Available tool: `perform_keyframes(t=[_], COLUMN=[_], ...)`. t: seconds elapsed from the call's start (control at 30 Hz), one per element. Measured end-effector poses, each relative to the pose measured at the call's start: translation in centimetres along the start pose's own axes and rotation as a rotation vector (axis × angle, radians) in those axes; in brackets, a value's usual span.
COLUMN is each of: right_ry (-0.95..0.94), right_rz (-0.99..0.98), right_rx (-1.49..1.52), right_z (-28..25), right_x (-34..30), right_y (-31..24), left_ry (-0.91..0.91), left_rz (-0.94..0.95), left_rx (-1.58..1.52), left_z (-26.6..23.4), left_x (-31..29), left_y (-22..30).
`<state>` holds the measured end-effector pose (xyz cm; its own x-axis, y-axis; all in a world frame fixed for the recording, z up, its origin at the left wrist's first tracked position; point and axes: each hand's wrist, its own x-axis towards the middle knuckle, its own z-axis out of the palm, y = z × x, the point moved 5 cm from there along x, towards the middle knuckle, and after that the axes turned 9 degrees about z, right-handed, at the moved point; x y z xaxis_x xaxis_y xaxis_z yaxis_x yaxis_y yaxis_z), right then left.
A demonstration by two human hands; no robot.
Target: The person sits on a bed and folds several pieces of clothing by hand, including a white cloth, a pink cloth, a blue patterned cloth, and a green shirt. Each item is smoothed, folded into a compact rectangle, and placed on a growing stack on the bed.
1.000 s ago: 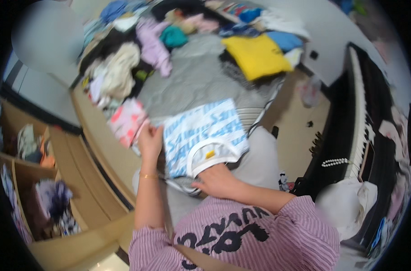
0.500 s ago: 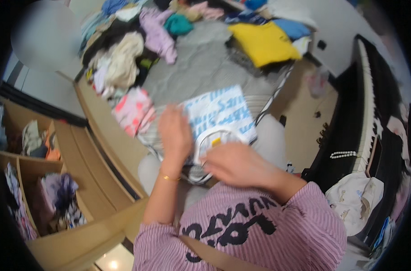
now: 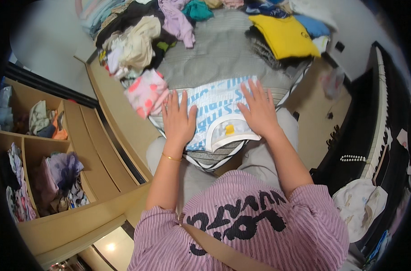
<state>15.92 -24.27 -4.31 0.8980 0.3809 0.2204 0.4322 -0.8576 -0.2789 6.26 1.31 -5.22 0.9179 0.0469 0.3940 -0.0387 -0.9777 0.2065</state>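
A white T-shirt (image 3: 217, 97) with blue lettering lies folded at the near corner of the grey bed (image 3: 207, 49). Its round neckline faces me, with a yellow patch inside. My left hand (image 3: 179, 118) rests flat on the shirt's left side, fingers spread. On its right side lies my right hand (image 3: 261, 108), also flat with the fingers apart. Neither hand grips the cloth. Touching the area just left of my left hand is a pink cloth (image 3: 147, 93) with red spots.
Heaped clothes (image 3: 137, 43) cover the bed's far left. A folded yellow garment (image 3: 284, 38) tops a pile at the far right. Wooden shelves (image 3: 104, 160) with clothes stand on the left. A piano keyboard (image 3: 380, 108) runs along the right, with a white cloth (image 3: 360, 205) near it.
Both hands have opened and spread out on the shirt, my right hand moving forward and right from the neckline. The shirt lies flatter and wider. The whole view has shifted slightly.
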Motion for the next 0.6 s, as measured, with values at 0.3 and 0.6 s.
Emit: perform_keyframes(t=[0.3, 0.6], right_ry=[0.028, -0.385], right_rz=[0.412, 0.302], right_rx=[0.558, 0.490], right_z=[-1.0, -1.4], right_x=[0.4, 1.8], right_y=[5.3, 5.6], left_ry=[0.217, -0.252], left_rz=[-0.396, -0.496], left_rx=[-0.650, -0.740], left_z=[-1.1, -2.2], left_x=[-4.3, -3.3], left_y=[-1.7, -1.6])
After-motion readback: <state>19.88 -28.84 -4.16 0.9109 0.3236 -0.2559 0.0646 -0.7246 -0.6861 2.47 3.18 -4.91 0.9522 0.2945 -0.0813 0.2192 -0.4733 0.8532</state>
